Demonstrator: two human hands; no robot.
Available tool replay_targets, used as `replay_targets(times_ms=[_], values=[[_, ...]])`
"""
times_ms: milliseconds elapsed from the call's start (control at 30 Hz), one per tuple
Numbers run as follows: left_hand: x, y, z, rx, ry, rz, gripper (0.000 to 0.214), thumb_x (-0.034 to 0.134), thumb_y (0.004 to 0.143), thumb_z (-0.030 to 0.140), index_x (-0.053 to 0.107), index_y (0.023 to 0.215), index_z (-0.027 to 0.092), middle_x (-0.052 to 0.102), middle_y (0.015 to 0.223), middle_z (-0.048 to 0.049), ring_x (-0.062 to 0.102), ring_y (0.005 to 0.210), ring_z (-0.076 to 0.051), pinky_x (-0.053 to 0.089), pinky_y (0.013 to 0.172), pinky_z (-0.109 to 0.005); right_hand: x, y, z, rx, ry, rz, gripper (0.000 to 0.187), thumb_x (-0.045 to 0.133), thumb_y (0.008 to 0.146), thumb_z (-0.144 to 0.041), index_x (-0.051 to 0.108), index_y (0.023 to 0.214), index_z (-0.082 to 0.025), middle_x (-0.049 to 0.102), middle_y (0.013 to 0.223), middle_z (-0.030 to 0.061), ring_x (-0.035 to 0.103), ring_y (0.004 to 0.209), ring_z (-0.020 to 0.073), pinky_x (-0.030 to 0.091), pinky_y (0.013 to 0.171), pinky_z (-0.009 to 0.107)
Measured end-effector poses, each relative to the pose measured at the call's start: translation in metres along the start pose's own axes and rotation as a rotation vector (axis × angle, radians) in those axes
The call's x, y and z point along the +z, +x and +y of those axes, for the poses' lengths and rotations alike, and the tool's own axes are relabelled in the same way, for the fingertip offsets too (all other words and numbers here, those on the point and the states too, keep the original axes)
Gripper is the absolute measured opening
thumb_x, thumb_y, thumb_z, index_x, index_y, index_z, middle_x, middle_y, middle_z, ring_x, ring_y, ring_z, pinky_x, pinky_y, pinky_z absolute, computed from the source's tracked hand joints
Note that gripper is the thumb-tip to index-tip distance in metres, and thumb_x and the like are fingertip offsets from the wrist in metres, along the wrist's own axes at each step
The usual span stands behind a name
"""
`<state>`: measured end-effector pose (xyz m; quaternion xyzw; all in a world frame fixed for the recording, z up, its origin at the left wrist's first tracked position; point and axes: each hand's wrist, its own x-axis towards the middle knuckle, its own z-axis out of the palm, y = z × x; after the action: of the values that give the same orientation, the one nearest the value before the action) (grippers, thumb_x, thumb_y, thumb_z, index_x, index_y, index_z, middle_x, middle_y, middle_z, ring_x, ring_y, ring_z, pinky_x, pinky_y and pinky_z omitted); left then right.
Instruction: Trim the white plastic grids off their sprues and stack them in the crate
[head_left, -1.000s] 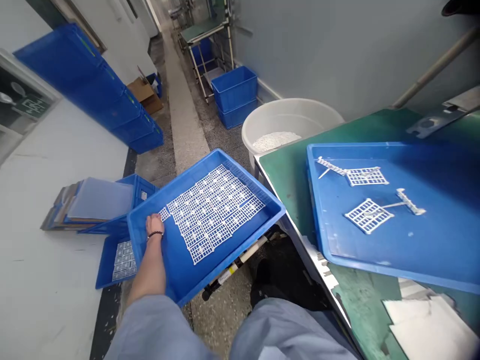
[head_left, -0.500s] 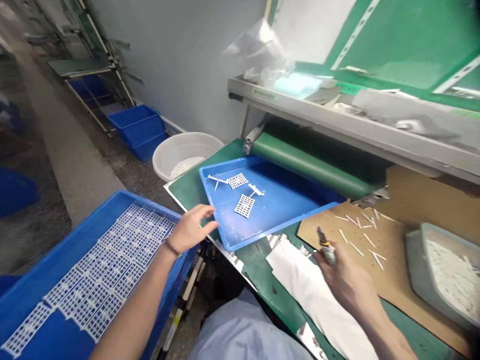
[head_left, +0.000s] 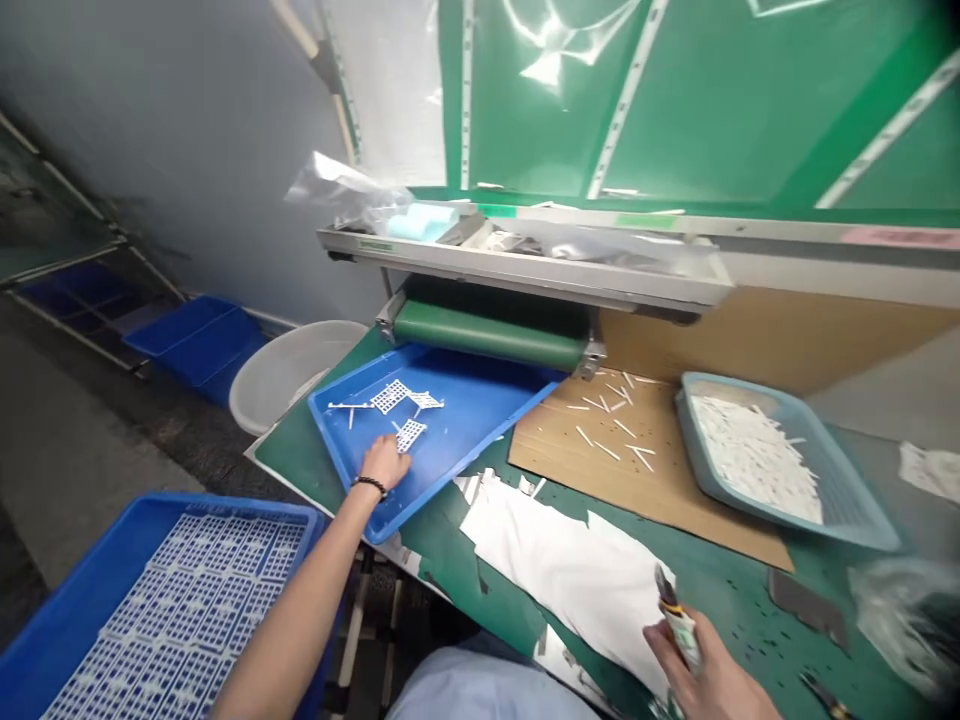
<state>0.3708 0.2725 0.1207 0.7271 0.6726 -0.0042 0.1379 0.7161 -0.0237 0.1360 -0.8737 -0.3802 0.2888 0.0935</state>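
My left hand (head_left: 385, 464) reaches into the shallow blue tray (head_left: 442, 490), its fingers closed at the near edge of a white plastic grid piece (head_left: 410, 436). Just beyond it lie another white grid piece (head_left: 390, 397) and a thin white sprue (head_left: 350, 406). At the lower right, my right hand (head_left: 705, 665) is wrapped round the handles of a pair of nippers (head_left: 679, 625), whose jaws point up and away over a white cloth (head_left: 562, 555).
On the left, a deeper blue crate (head_left: 225, 505) holds rows of white grids. Cardboard (head_left: 555, 440) bears loose white sticks beside a basin (head_left: 862, 500) full of them. A green roller conveyor (head_left: 487, 335) overhangs the tray. Another tool (head_left: 825, 695) lies at lower right.
My view has swung right. My left hand has moved from outside the tray's rim into it and closed on the nearer grid piece. The nippers stay in my right hand, now nearer the table's front.
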Motion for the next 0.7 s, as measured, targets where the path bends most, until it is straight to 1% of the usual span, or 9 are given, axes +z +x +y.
replay_targets(times_ms=[100,200,267,300,367,433,533,633,700], values=[[-0.01,-0.01,-0.01,-0.014,-0.03,0.079,0.031,0.036,0.085,0.019,0.062,0.101,0.013,0.067,0.099,-0.0166,0.064,0.094,-0.028,0.047,0.084,-0.038,0.005,-0.01,0.002,-0.076,0.062,0.015,0.044,0.03,0.085,-0.059,0.043,0.11,-0.025,0.067,0.09,0.0102,0.064,0.08,0.0285,0.046,0.068,0.032],[-0.028,-0.026,-0.008,0.034,-0.108,0.334,0.03,0.036,0.085,0.021,0.063,0.096,0.014,0.067,0.099,-0.0145,0.062,0.098,-0.027,0.046,0.091,-0.04,0.002,-0.014,-0.016,-0.199,0.2,-0.034,0.04,0.031,0.088,-0.052,0.04,0.115,-0.024,0.063,0.111,0.012,0.061,0.098,0.0263,0.044,0.08,0.032],[-0.04,-0.043,0.008,0.164,-0.215,0.516,0.027,0.038,0.086,0.021,0.063,0.094,0.016,0.065,0.104,-0.0122,0.06,0.104,-0.025,0.044,0.097,-0.04,-0.003,-0.014,-0.03,-0.259,0.261,-0.082,0.036,0.033,0.089,-0.046,0.039,0.117,-0.024,0.06,0.116,0.0125,0.058,0.105,0.0251,0.042,0.085,0.032],[-0.044,-0.053,0.021,0.253,-0.277,0.567,0.026,0.038,0.087,0.021,0.063,0.093,0.017,0.064,0.107,-0.0108,0.059,0.107,-0.023,0.043,0.1,-0.039,-0.006,-0.014,-0.037,-0.287,0.28,-0.109,0.034,0.033,0.09,-0.044,0.039,0.117,-0.023,0.06,0.116,0.0122,0.058,0.105,0.0245,0.042,0.086,0.032],[-0.04,-0.073,0.051,0.435,-0.387,0.555,0.024,0.039,0.088,0.019,0.063,0.093,0.019,0.062,0.112,-0.0087,0.058,0.109,-0.021,0.043,0.101,-0.037,-0.011,-0.011,-0.047,-0.335,0.288,-0.153,0.03,0.034,0.091,-0.039,0.04,0.116,-0.023,0.061,0.111,0.0107,0.059,0.1,0.0236,0.042,0.084,0.032],[-0.02,-0.089,0.083,0.591,-0.458,0.431,0.026,0.039,0.089,0.017,0.063,0.096,0.021,0.061,0.115,-0.0077,0.058,0.11,-0.019,0.046,0.099,-0.035,-0.012,-0.007,-0.053,-0.365,0.257,-0.182,0.026,0.036,0.09,-0.034,0.042,0.113,-0.023,0.06,0.107,0.0092,0.059,0.094,0.0231,0.041,0.081,0.032],[0.032,-0.099,0.117,0.757,-0.523,0.243,0.032,0.035,0.09,0.013,0.063,0.101,0.022,0.06,0.117,-0.0085,0.058,0.111,-0.018,0.049,0.097,-0.033,-0.009,0.002,-0.059,-0.39,0.211,-0.229,0.02,0.039,0.089,-0.029,0.045,0.106,-0.022,0.059,0.106,0.0086,0.057,0.094,0.0225,0.04,0.08,0.031],[0.076,-0.103,0.13,0.805,-0.573,0.15,0.036,0.031,0.09,0.011,0.061,0.108,0.021,0.057,0.124,-0.0103,0.055,0.117,-0.018,0.047,0.1,-0.034,-0.003,0.015,-0.057,-0.374,0.215,-0.311,0.016,0.042,0.086,-0.026,0.047,0.1,-0.02,0.061,0.1,0.0073,0.057,0.089,0.0204,0.039,0.077,0.029],[0.09,-0.108,0.132,0.793,-0.593,0.084,0.036,0.035,0.09,0.013,0.055,0.119,0.019,0.05,0.134,-0.012,0.049,0.125,-0.02,0.044,0.104,-0.037,0.0,0.024,-0.049,-0.319,0.227,-0.369,0.016,0.044,0.084,-0.026,0.048,0.098,-0.019,0.063,0.095,0.0063,0.058,0.084,0.0194,0.04,0.076,0.028]])
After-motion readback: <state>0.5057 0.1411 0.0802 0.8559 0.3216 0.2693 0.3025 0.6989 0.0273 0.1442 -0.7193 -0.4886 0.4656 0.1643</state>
